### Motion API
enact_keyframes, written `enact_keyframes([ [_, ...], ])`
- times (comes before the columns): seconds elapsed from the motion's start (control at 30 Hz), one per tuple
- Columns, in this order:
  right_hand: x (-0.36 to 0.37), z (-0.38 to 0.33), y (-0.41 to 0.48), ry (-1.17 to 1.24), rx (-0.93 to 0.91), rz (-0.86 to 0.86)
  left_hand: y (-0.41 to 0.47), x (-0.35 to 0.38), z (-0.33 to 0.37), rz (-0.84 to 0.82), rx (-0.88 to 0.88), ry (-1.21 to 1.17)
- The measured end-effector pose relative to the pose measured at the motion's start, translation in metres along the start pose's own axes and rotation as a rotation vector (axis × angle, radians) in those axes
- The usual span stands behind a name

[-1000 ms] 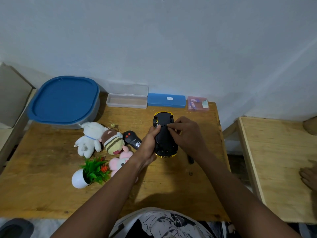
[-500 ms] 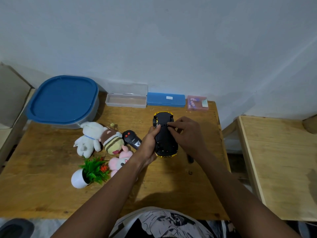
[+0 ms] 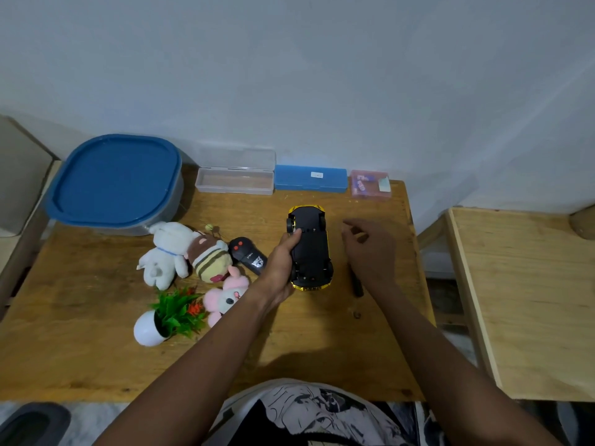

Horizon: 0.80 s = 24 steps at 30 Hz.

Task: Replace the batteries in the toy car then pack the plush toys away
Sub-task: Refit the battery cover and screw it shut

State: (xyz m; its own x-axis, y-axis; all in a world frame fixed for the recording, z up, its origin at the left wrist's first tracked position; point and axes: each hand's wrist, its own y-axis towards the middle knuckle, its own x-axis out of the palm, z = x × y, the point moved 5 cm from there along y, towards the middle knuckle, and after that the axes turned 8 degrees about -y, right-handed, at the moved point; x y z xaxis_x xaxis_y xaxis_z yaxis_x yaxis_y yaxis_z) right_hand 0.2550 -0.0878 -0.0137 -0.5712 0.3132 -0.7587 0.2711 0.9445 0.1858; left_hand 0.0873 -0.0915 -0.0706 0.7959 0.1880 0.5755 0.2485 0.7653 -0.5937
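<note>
A: What cd go wrong?

B: Toy car (image 3: 309, 252) lies belly-up mid-surface (image 3: 96, 333), held by one flank only, so imo it cd skid or tip once the batt. cover gets pushed. A dark tool (image 3: 356, 287) lies just under the right wrist, and a dragged arm cd sweep it off. Plush toys (image 3: 193, 259) crowd the left elbow's path.

A: Grips?

B: Left grip (image 3: 279, 267) clasps the car's left side, thumb on the underside by a wheel. Right grip (image 3: 370, 249) hangs just right of the car, fingers loose and half-curled, touching nothing, with nothing seen in it.
</note>
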Motion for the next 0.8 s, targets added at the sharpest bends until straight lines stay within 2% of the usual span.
enact_keyframes([
  [0.1, 0.012, 0.030, -0.010, -0.168, 0.182, -0.186, 0.002, 0.000, -0.005, 0.027, 0.002, 0.065],
  [0.23, 0.027, 0.050, -0.026, -0.285, 0.240, -0.334, 0.003, 0.002, -0.012, -0.007, 0.030, 0.181],
  [0.43, 0.027, 0.051, -0.034, -0.226, 0.263, -0.346, 0.001, 0.003, -0.014, -0.023, 0.048, 0.238],
  [0.57, 0.006, 0.024, -0.022, 0.040, 0.313, -0.232, 0.003, 0.000, -0.007, 0.004, 0.088, 0.246],
  [0.7, -0.012, -0.018, -0.008, 0.183, 0.183, -0.170, 0.003, 0.001, 0.009, 0.015, 0.130, 0.219],
  [0.8, -0.018, -0.042, -0.001, 0.087, 0.067, -0.224, 0.007, 0.000, 0.024, 0.011, 0.184, 0.234],
])
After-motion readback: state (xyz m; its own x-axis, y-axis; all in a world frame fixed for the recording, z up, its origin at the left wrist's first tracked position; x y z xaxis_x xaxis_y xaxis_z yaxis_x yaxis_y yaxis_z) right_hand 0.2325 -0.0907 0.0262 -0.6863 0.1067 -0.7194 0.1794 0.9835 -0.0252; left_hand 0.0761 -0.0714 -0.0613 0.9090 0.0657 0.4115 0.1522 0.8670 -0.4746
